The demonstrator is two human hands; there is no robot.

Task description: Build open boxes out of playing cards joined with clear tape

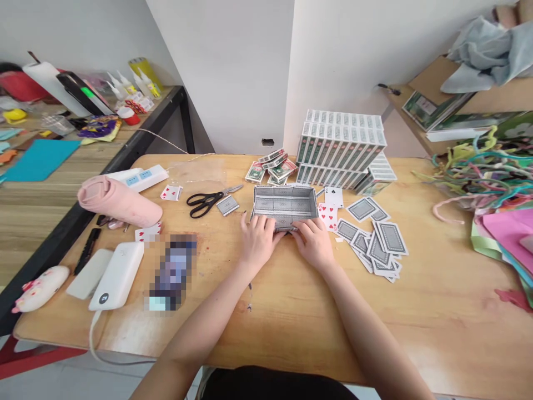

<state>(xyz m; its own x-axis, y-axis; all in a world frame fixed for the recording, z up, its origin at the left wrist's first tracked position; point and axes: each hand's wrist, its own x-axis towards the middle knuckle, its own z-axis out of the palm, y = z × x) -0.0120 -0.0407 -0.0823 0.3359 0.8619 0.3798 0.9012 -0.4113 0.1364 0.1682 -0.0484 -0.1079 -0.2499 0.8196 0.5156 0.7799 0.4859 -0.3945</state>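
Note:
A shallow open box made of playing cards (pixel 285 201) sits on the table in front of me, its patterned grey card backs showing inside. My left hand (pixel 259 239) grips the near wall at its left corner, fingers over the rim and thumb on the outside. At the right corner of that same wall, my right hand (pixel 313 240) holds on in a like way. Just right of the box lie a six of hearts (pixel 328 216) and a spade card (pixel 333 196). Black-handled scissors (pixel 208 201) and a single card piece (pixel 227 205) rest to its left.
Stacked card packs (pixel 341 147) stand behind the box, beside a small heap of packs (pixel 272 168). Loose cards (pixel 378 244) spread to the right. On the left are a pink roll (pixel 119 200), a white power bank (pixel 117 276) with a cable and a blurred phone (pixel 174 272).

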